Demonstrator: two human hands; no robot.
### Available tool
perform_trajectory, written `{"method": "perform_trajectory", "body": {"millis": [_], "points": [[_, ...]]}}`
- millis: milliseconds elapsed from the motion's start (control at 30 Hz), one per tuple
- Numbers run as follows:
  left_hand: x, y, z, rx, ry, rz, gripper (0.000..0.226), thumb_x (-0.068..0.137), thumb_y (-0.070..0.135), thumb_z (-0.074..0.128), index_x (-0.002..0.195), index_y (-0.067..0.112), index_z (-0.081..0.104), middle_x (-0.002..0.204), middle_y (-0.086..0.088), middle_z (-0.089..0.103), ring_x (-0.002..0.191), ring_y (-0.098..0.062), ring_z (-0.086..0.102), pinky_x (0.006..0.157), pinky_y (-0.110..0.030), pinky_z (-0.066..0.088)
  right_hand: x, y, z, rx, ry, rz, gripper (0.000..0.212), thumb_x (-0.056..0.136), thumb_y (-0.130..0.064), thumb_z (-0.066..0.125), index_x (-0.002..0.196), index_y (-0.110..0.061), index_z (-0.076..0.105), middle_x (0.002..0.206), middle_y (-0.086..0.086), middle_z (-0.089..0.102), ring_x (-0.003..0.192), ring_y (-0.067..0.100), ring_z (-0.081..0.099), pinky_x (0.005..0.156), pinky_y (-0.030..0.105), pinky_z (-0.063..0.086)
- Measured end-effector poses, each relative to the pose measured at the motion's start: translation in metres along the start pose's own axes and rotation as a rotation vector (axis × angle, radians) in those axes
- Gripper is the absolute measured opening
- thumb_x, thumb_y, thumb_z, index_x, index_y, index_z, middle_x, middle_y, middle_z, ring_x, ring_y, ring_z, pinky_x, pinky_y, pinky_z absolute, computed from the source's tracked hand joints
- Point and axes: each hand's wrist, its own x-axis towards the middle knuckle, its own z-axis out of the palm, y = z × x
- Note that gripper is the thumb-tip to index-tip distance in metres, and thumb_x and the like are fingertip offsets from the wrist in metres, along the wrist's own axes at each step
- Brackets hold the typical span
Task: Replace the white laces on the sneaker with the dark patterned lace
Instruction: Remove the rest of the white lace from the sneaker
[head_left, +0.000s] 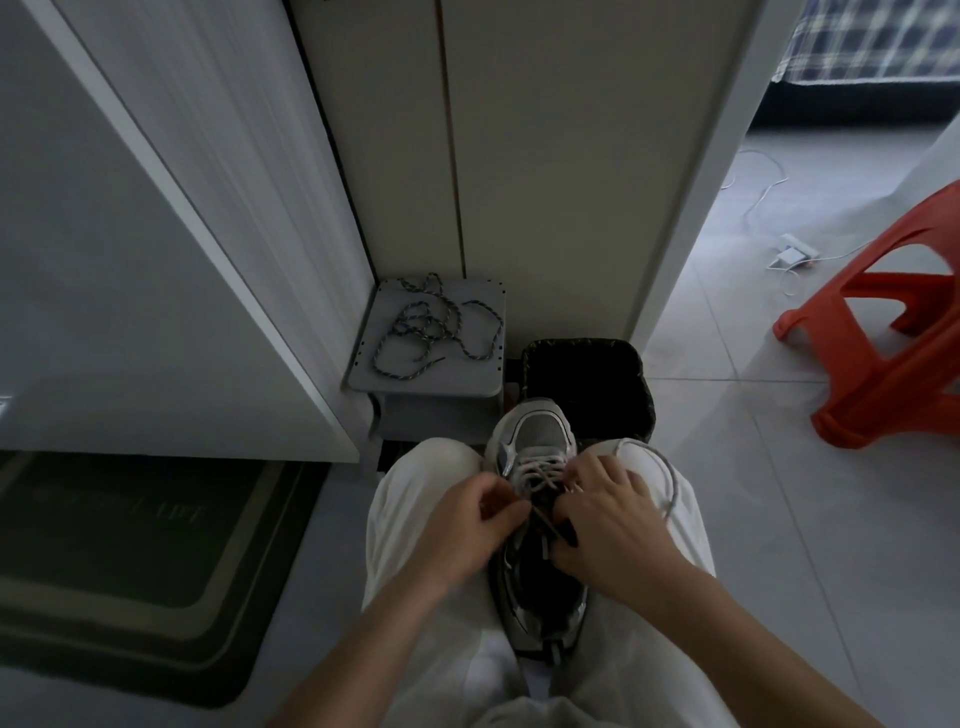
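Observation:
A grey and white sneaker (537, 439) lies between my knees, toe pointing away from me. Its white lace (540, 470) still crosses the lower eyelets, and a loose end (672, 480) trails over my right knee. My left hand (462, 525) pinches a stretch of the lace at the left side of the tongue. My right hand (608, 512) sits over the right eyelets with fingers curled at the lace. The dark patterned lace (434, 327) lies in a loose tangle on a small grey stool (483, 374) ahead of me.
A black-lined bin (584, 374) stands right behind the sneaker's toe. A white cabinet (156, 260) is on the left, a dark doormat (130, 561) below it. A red plastic stool (893, 332) and white cables with a charger (789, 254) lie on the tiled floor at right.

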Motion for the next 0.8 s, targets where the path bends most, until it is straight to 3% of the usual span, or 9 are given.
{"method": "perform_trajectory", "body": {"millis": [67, 200, 267, 367, 433, 533, 600, 733, 800], "points": [[0.000, 0.002, 0.007, 0.023, 0.089, 0.027, 0.020, 0.084, 0.022, 0.068, 0.070, 0.030, 0.055, 0.066, 0.010, 0.061, 0.063, -0.003, 0.057, 0.067, -0.027, 0.048, -0.003, -0.003, 0.005, 0.018, 0.065, 0.012, 0.029, 0.080, -0.042, 0.050, 0.095, -0.025, 0.068, 0.131, -0.001, 0.042, 0.119, 0.024, 0.036, 0.094, 0.033, 0.032], [0.004, 0.008, -0.005, 0.125, 0.263, 0.112, 0.027, 0.085, 0.019, 0.065, 0.064, 0.030, 0.051, 0.056, 0.012, 0.054, 0.055, 0.003, 0.053, 0.052, -0.010, 0.038, 0.003, -0.009, 0.008, 0.078, 0.166, 0.047, 0.024, 0.082, -0.037, 0.053, 0.091, -0.022, 0.070, 0.137, -0.001, 0.042, 0.122, 0.027, 0.036, 0.094, 0.038, 0.034], [0.013, 0.014, -0.025, 0.122, 0.361, 0.132, 0.025, 0.083, 0.020, 0.065, 0.063, 0.029, 0.053, 0.055, 0.011, 0.056, 0.055, 0.000, 0.054, 0.052, -0.016, 0.040, 0.011, -0.014, 0.006, 0.103, 0.185, 0.034, 0.024, 0.081, -0.038, 0.055, 0.089, -0.022, 0.071, 0.136, -0.001, 0.044, 0.124, 0.027, 0.036, 0.096, 0.039, 0.034], [0.023, 0.021, -0.039, 0.168, 0.351, 0.139, 0.021, 0.083, 0.022, 0.064, 0.064, 0.026, 0.054, 0.056, 0.008, 0.057, 0.054, -0.006, 0.054, 0.055, -0.032, 0.046, 0.016, -0.019, 0.007, 0.109, 0.157, 0.013, 0.025, 0.081, -0.037, 0.052, 0.089, -0.023, 0.071, 0.136, -0.004, 0.043, 0.126, 0.024, 0.033, 0.098, 0.037, 0.031], [0.022, 0.022, -0.033, 0.134, 0.274, 0.082, 0.019, 0.084, 0.029, 0.064, 0.068, 0.026, 0.054, 0.062, 0.007, 0.059, 0.059, -0.011, 0.061, 0.060, -0.034, 0.050, 0.012, -0.014, 0.009, 0.113, 0.141, 0.027, 0.027, 0.081, -0.039, 0.052, 0.090, -0.023, 0.071, 0.139, -0.006, 0.041, 0.127, 0.023, 0.031, 0.099, 0.036, 0.030], [0.014, 0.011, -0.016, 0.133, 0.141, 0.002, 0.020, 0.081, 0.043, 0.067, 0.075, 0.029, 0.054, 0.070, 0.014, 0.060, 0.066, -0.001, 0.060, 0.059, -0.011, 0.044, 0.002, -0.004, 0.011, 0.138, 0.108, 0.083, 0.028, 0.082, -0.045, 0.052, 0.094, -0.027, 0.070, 0.142, -0.007, 0.036, 0.128, 0.021, 0.027, 0.099, 0.034, 0.026], [0.008, 0.003, -0.003, 0.133, 0.075, -0.007, 0.018, 0.082, 0.037, 0.068, 0.074, 0.029, 0.055, 0.068, 0.013, 0.060, 0.067, -0.003, 0.058, 0.061, -0.015, 0.042, -0.005, -0.001, 0.012, 0.156, 0.110, 0.085, 0.028, 0.083, -0.047, 0.054, 0.093, -0.027, 0.071, 0.142, -0.005, 0.036, 0.130, 0.021, 0.027, 0.100, 0.034, 0.027], [0.007, 0.007, -0.003, 0.201, 0.224, 0.038, 0.019, 0.085, 0.030, 0.065, 0.069, 0.024, 0.057, 0.060, 0.010, 0.058, 0.058, -0.001, 0.056, 0.057, -0.015, 0.041, -0.015, -0.002, 0.007, 0.158, 0.211, 0.062, 0.013, 0.070, -0.036, 0.074, 0.075, -0.023, 0.074, 0.127, 0.003, 0.055, 0.120, 0.031, 0.047, 0.091, 0.043, 0.042], [0.015, 0.012, -0.025, 0.220, 0.324, 0.048, 0.017, 0.087, 0.031, 0.063, 0.075, 0.018, 0.062, 0.064, 0.006, 0.063, 0.062, -0.009, 0.061, 0.062, -0.024, 0.048, -0.015, -0.004, 0.005, 0.166, 0.244, 0.060, 0.011, 0.064, -0.033, 0.082, 0.068, -0.025, 0.074, 0.118, 0.004, 0.062, 0.111, 0.033, 0.055, 0.083, 0.046, 0.047]]}}
